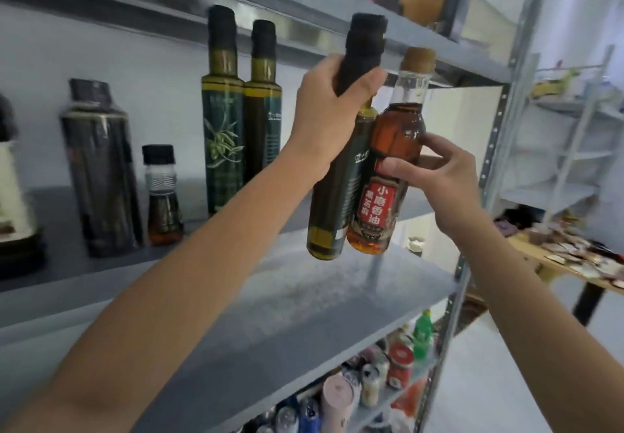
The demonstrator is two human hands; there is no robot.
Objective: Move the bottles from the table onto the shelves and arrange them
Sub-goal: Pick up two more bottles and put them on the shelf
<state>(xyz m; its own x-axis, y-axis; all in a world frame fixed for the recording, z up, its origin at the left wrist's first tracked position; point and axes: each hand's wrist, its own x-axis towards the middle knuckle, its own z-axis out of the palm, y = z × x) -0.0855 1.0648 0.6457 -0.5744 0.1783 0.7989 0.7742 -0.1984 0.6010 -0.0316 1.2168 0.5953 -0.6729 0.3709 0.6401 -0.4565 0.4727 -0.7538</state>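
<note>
Two bottles hang side by side, touching, above the grey shelf [337,297]. Left hand [324,112] wraps fully round the dark olive oil bottle [334,203] at its neck. Right hand [445,179] pinches the sesame oil bottle [398,129] at mid-body with its fingertips. Bare shelf lies below, right of two standing olive oil bottles [223,122].

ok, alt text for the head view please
A person holds two bottles side by side at a grey shelf: left hand grips a dark bottle by its neck, right hand pinches an amber oil bottle. Other bottles stand on the shelf to the left.
</note>
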